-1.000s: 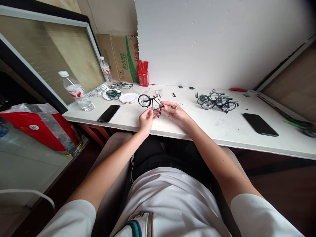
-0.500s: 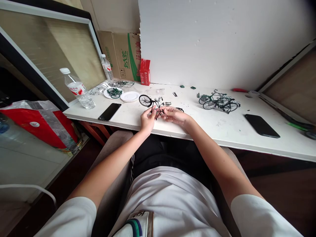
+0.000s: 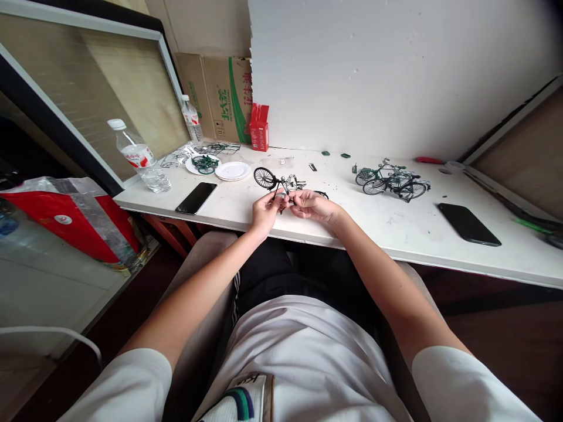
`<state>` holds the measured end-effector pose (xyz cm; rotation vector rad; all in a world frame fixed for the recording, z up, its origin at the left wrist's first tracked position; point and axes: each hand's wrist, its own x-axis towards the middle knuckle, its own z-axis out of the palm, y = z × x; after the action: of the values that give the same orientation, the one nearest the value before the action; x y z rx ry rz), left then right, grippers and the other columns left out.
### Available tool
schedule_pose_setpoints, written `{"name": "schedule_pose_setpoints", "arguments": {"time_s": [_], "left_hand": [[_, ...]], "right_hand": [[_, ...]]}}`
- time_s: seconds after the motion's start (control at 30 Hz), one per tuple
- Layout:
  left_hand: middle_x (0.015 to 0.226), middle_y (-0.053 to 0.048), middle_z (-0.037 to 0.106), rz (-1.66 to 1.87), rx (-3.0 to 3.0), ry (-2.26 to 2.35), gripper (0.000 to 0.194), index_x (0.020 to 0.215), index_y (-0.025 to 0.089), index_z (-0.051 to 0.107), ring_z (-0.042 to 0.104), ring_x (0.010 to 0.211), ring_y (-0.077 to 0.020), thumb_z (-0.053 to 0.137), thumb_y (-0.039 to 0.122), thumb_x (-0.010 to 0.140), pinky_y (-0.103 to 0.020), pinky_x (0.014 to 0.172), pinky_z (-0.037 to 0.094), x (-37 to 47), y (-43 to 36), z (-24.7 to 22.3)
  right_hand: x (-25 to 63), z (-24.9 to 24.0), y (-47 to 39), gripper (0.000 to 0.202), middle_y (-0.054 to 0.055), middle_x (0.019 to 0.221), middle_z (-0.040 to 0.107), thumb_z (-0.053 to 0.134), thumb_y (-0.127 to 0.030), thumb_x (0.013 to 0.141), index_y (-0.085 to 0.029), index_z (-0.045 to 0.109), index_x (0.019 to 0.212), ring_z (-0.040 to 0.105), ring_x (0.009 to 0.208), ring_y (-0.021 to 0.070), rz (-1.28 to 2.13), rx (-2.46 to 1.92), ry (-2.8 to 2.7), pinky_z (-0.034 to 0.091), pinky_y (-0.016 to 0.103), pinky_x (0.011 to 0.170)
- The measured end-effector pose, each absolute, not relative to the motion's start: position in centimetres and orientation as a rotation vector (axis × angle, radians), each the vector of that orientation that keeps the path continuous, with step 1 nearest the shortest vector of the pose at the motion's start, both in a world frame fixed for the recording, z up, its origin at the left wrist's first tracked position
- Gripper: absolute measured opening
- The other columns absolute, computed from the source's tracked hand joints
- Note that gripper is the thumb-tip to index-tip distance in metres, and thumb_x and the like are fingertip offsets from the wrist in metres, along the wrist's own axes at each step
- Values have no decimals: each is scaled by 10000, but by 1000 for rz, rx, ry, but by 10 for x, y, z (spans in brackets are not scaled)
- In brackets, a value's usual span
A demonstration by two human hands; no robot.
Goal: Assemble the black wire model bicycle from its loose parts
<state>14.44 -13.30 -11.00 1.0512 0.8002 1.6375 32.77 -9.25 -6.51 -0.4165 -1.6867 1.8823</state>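
Near the desk's front edge, a small black model bicycle (image 3: 264,178) is held just above the surface, its spoked wheel towards the upper left. My left hand (image 3: 264,214) is closed round its frame, thumb and fingers pinching it. My right hand (image 3: 317,207) meets it from the other side, with thumb and forefinger pressed together at the frame; the exact part between them is too small to make out. Fingers hide much of the frame. Behind the right hand, part of another dark wheel (image 3: 323,194) shows, and small silver parts (image 3: 301,184) lie beyond the hands.
Several assembled model bicycles (image 3: 393,183) stand to the right, near a black phone (image 3: 468,224). Leftwards are another phone (image 3: 196,198), a white plate (image 3: 233,170), green bicycle parts (image 3: 205,164) and a water bottle (image 3: 139,158). A red box (image 3: 259,128) stands at the back.
The model bicycle has tilted and shifted slightly right in my left hand. My right fingers have drawn closer together against the frame. The things on the desk stay put.
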Motion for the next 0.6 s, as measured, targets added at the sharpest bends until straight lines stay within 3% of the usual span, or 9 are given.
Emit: {"name": "schedule_pose_setpoints", "arguments": {"time_s": [0.13, 0.27, 0.6], "left_hand": [[876, -74, 791, 1650, 1063, 763, 487, 1142, 153, 821, 705, 759, -175, 897, 507, 816, -324, 790, 571, 146, -133, -111], [911, -98, 812, 1659, 1070, 748, 487, 1129, 149, 824, 750, 798, -207, 902, 509, 810, -373, 855, 602, 146, -132, -113], [973, -128, 835, 1641, 1085, 778, 551, 1157, 138, 823, 794, 875, -255, 918, 528, 780, -441, 946, 621, 145, -131, -116]], "right_hand": [[328, -67, -90, 145, 24, 826, 697, 795, -205, 793, -151, 717, 903, 417, 502, 72, 1859, -423, -1707, 322, 240, 489], [327, -72, -86, 120, 13, 791, 680, 761, -142, 755, -161, 711, 862, 425, 505, 81, 1839, -428, -1715, 324, 246, 501], [326, -69, -89, 185, -1, 714, 615, 813, -288, 853, -133, 711, 859, 444, 537, 95, 1821, -390, -1746, 386, 268, 579]]}}
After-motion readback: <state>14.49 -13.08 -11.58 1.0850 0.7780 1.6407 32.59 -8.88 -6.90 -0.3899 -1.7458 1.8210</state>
